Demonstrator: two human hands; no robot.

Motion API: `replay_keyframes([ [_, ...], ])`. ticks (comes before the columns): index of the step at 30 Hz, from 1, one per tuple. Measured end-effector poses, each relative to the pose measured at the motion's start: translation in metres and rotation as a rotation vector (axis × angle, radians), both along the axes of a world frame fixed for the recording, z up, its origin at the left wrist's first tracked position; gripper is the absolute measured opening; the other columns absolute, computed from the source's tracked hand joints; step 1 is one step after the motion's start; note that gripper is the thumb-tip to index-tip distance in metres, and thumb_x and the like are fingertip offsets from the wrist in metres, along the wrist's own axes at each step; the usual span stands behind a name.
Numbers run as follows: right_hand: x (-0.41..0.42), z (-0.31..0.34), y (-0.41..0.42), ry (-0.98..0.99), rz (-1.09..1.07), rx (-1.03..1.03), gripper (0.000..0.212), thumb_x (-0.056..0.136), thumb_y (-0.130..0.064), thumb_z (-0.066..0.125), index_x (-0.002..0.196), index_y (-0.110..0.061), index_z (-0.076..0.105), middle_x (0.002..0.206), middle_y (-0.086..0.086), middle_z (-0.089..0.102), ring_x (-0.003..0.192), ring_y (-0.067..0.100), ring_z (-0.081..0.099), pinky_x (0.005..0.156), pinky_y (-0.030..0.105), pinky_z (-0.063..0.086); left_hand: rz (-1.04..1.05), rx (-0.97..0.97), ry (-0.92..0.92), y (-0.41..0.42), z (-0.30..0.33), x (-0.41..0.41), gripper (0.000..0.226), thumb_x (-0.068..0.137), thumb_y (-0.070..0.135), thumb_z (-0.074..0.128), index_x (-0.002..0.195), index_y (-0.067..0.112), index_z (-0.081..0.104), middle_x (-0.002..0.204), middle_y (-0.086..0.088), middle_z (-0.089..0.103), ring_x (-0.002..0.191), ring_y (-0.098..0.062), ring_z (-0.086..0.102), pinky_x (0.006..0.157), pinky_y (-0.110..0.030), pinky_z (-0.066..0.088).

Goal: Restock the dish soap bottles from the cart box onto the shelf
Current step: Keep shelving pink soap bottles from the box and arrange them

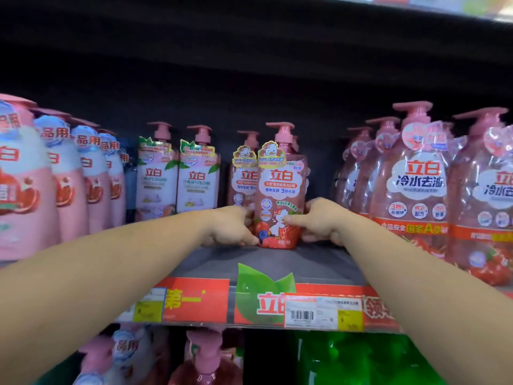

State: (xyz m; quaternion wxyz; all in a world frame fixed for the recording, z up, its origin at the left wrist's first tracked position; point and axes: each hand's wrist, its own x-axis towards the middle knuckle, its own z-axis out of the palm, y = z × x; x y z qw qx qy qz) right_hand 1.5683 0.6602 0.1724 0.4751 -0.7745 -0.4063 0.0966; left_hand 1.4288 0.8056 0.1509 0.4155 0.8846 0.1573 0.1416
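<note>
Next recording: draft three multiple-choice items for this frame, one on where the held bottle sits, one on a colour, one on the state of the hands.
1. Where is the held duck-label bottle?
A. on the shelf, upright
B. lying flat on the shelf
C. on the floor

2. What colour is its pump?
A. green
B. pink
C. white

3. What are the left hand and right hand doing?
A. both hanging idle
B. only one touches
C. both grip the bottle

Answers: 1 A, its base meets the shelf board. 2 B, the pump top is pink. 3 C, fingers curl round the lower body from both sides.
</note>
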Motion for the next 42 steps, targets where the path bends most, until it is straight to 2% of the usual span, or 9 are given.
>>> replay_keyframes([
  [2,0.002,-0.003,-0.004,0.002,-0.05,0.011,0.036,0.086,-0.024,0.072,0.114,-0.004,0.06,0.106,0.011,0.066,0.086,0.023,0.061,0.068,0.03,0.056,-0.029,0.175,0.127,-0.003,0.0,0.002,0.091,0.071,0.023,0.075,0.148,0.013,0.029,0.151,0.0,0.042,0.135,-0.016,0.044,0.114,-0.039,0.037],
  [4,0.001,-0.007,-0.004,-0.04,-0.095,0.014,0.047,0.079,-0.03,0.08,0.113,-0.007,0.059,0.107,0.01,0.068,0.085,0.024,0.062,0.068,0.033,0.054,0.044,0.369,0.268,-0.007,0.002,0.001,0.11,0.077,0.049,0.073,0.157,0.024,0.001,0.16,0.002,0.025,0.145,-0.019,0.029,0.119,-0.039,0.027],
  [6,-0.005,-0.011,0.0,-0.133,-0.161,-0.004,0.073,0.065,-0.04,0.088,0.12,-0.008,0.052,0.115,0.008,0.065,0.096,0.025,0.063,0.073,0.033,0.052,0.108,0.462,0.392,-0.012,0.005,-0.003,0.113,0.081,0.07,0.059,0.152,0.032,-0.02,0.164,0.001,0.013,0.149,-0.021,0.019,0.12,-0.04,0.021],
  [8,-0.01,-0.011,0.005,-0.228,-0.233,-0.012,0.097,0.058,-0.049,0.089,0.131,-0.007,0.04,0.125,0.007,0.058,0.113,0.025,0.059,0.088,0.037,0.053,0.13,0.534,0.47,-0.015,0.007,-0.006,0.113,0.077,0.08,0.049,0.149,0.035,-0.025,0.164,0.0,0.01,0.149,-0.023,0.018,0.12,-0.039,0.019],
  [11,-0.014,-0.01,0.012,-0.26,-0.262,0.037,0.102,0.056,-0.052,0.089,0.131,-0.011,0.034,0.129,0.006,0.055,0.118,0.026,0.056,0.097,0.043,0.051,0.132,0.572,0.474,-0.016,0.009,-0.011,0.111,0.077,0.083,0.044,0.148,0.036,-0.027,0.164,0.002,0.008,0.149,-0.023,0.019,0.12,-0.037,0.019],
  [19,-0.01,-0.015,0.01,-0.26,-0.324,0.083,0.086,0.062,-0.05,0.086,0.122,-0.013,0.038,0.119,0.005,0.058,0.107,0.027,0.061,0.085,0.046,0.057,0.042,0.602,0.481,-0.01,0.007,-0.016,0.105,0.076,0.084,0.041,0.148,0.043,-0.023,0.164,0.004,0.01,0.149,-0.019,0.018,0.121,-0.038,0.017],
  [25,0.006,-0.014,0.003,-0.273,-0.37,0.061,0.084,0.066,-0.046,0.086,0.124,-0.007,0.038,0.126,0.01,0.057,0.114,0.03,0.058,0.093,0.04,0.051,-0.013,0.6,0.488,-0.007,0.003,-0.014,0.119,0.055,0.093,0.039,0.151,0.044,-0.014,0.164,0.005,0.012,0.149,-0.019,0.019,0.122,-0.041,0.016],
  [37,0.009,-0.018,0.004,-0.316,-0.358,0.049,0.084,0.067,-0.049,0.084,0.126,-0.009,0.038,0.129,0.009,0.057,0.117,0.029,0.057,0.093,0.037,0.049,-0.008,0.604,0.477,-0.01,0.005,-0.017,0.124,0.054,0.09,0.04,0.155,0.036,-0.006,0.164,0.007,0.012,0.149,-0.016,0.018,0.122,-0.04,0.015],
  [42,0.016,-0.018,0.007,-0.31,-0.352,0.034,0.084,0.068,-0.048,0.084,0.126,-0.009,0.037,0.131,0.011,0.055,0.118,0.03,0.056,0.093,0.038,0.05,0.041,0.569,0.443,-0.006,0.002,-0.015,0.116,0.067,0.088,0.048,0.157,0.031,0.002,0.163,0.007,0.014,0.149,-0.014,0.02,0.122,-0.038,0.016],
])
